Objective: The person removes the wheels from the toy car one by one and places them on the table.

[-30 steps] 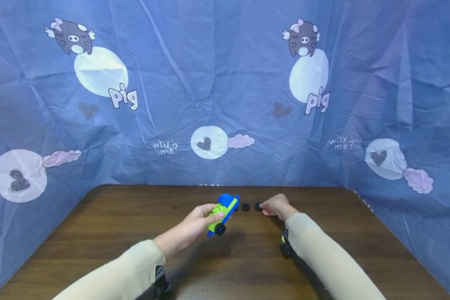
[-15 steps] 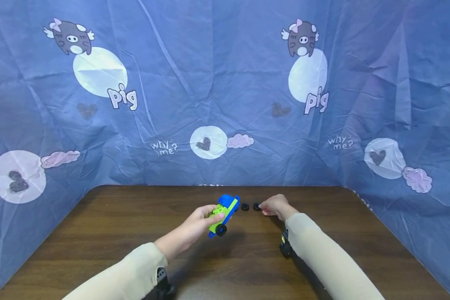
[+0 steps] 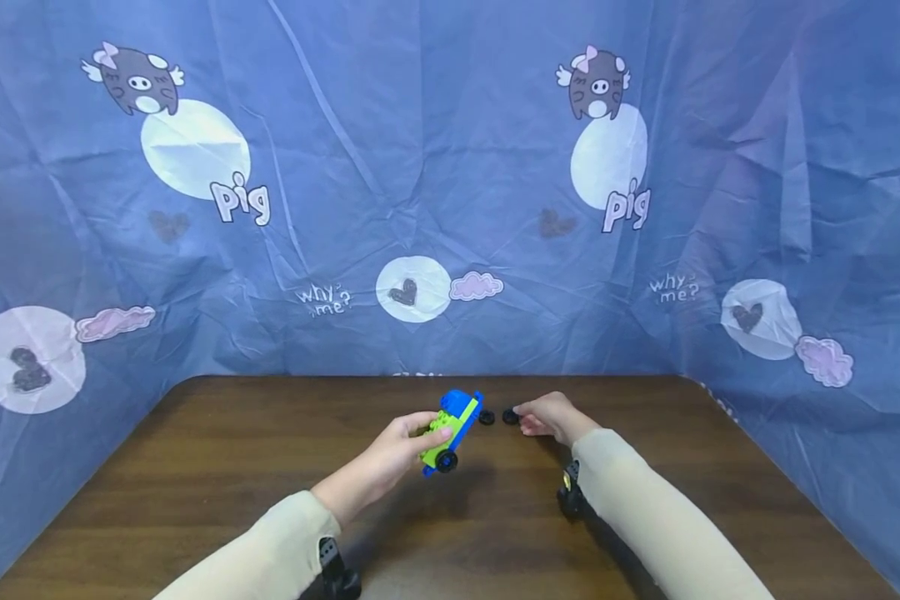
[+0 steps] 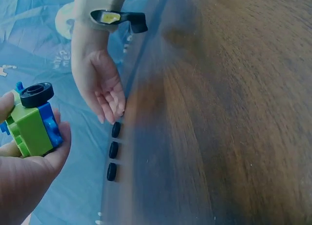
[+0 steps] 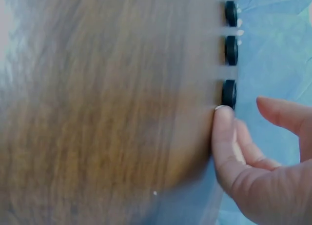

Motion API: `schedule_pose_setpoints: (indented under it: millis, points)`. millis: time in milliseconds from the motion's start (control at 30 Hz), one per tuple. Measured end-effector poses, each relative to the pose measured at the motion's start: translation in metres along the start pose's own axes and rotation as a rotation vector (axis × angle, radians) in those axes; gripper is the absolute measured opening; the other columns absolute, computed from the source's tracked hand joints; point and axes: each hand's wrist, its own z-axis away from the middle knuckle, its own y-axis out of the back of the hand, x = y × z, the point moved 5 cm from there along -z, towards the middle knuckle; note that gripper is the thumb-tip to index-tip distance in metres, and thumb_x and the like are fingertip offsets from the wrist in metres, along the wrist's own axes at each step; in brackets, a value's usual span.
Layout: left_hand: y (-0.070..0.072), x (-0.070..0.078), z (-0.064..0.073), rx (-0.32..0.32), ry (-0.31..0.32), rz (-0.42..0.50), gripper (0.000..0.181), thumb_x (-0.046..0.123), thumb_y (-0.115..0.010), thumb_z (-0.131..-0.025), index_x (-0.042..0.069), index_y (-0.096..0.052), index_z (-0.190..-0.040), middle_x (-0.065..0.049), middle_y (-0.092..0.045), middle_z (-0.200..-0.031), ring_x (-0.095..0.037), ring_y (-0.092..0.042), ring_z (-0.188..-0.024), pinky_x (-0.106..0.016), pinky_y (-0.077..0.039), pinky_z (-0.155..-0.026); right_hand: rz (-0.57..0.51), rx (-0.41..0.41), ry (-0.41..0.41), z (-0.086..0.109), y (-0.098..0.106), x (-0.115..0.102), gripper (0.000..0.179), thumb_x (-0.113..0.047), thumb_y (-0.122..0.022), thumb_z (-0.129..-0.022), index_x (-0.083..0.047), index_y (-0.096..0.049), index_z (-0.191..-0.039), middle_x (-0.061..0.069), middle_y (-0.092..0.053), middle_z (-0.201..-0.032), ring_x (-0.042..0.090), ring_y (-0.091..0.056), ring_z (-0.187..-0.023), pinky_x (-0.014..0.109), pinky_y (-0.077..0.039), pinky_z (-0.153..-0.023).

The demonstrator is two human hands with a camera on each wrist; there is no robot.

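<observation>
My left hand [image 3: 393, 454] grips a toy car [image 3: 437, 446] of lime-green and blue blocks, tilted above the table. One black wheel [image 3: 446, 461] shows at the car's lower end, and in the left wrist view that wheel [image 4: 37, 94] sits on the car's side. Fingertips of my right hand [image 3: 553, 417] touch the nearest of three loose black wheels [image 5: 229, 93] on the table. The right thumb [image 5: 282, 115] stays apart from it. Beyond lie the middle wheel [image 5: 231, 50] and the far wheel [image 5: 231, 13]. In the head view the car hides the far one.
The brown wooden table [image 3: 225, 467] ends in front of a blue printed cloth [image 3: 420, 200], which also hangs at both sides. The loose wheels stand in a row near the back of the table. A black wrist camera [image 3: 568, 492] is strapped at the right cuff.
My left hand has shifted slightly right with the toy car, which now covers the far wheel in the head view. My right hand stays at the nearest wheel; the head view has tilted a little.
</observation>
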Motion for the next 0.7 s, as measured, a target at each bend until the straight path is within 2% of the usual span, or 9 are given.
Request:
schedule_pose_setpoints:
  millis: [167,367,500,700]
  points:
    - [0.001,-0.005,0.0,0.007,0.014,0.002,0.053,0.023,-0.06,-0.097,-0.008,-0.044,-0.137,-0.019,-0.062,-0.119,-0.017,-0.064,-0.098,-0.041,-0.05,-0.093,0.022,-0.011,0.0,0.007,-0.003,0.002,0.027,0.001,-0.062,-0.088,0.014,-0.052,-0.109,0.001,-0.057,-0.059,0.007,-0.058,-0.051,0.022,-0.056,-0.059]
    - [0.01,-0.002,-0.003,0.107,0.001,-0.071,0.051,0.024,-0.063,-0.095,-0.005,-0.05,-0.135,-0.018,-0.062,-0.123,-0.016,-0.064,-0.098,-0.042,-0.051,-0.092,0.015,0.04,0.039,0.017,-0.006,-0.002,0.024,0.003,-0.062,-0.086,0.015,-0.056,-0.106,0.003,-0.06,-0.065,0.006,-0.057,-0.053,0.023,-0.056,-0.062]
    - [0.014,0.002,-0.007,0.137,0.004,-0.055,0.05,0.022,-0.062,-0.095,-0.002,-0.05,-0.137,-0.019,-0.06,-0.127,-0.018,-0.064,-0.102,-0.044,-0.051,-0.094,-0.025,0.027,0.078,0.025,-0.01,-0.009,0.024,0.004,-0.061,-0.086,0.017,-0.057,-0.106,0.005,-0.062,-0.068,0.005,-0.058,-0.054,0.021,-0.055,-0.059]
    - [0.014,0.003,-0.019,0.145,0.023,-0.025,0.049,0.019,-0.063,-0.095,0.0,-0.05,-0.137,-0.018,-0.059,-0.128,-0.023,-0.063,-0.107,-0.046,-0.05,-0.096,-0.066,-0.016,0.091,0.034,-0.014,-0.016,0.03,0.005,-0.06,-0.087,0.02,-0.053,-0.112,0.006,-0.063,-0.073,0.006,-0.059,-0.055,0.021,-0.055,-0.06]
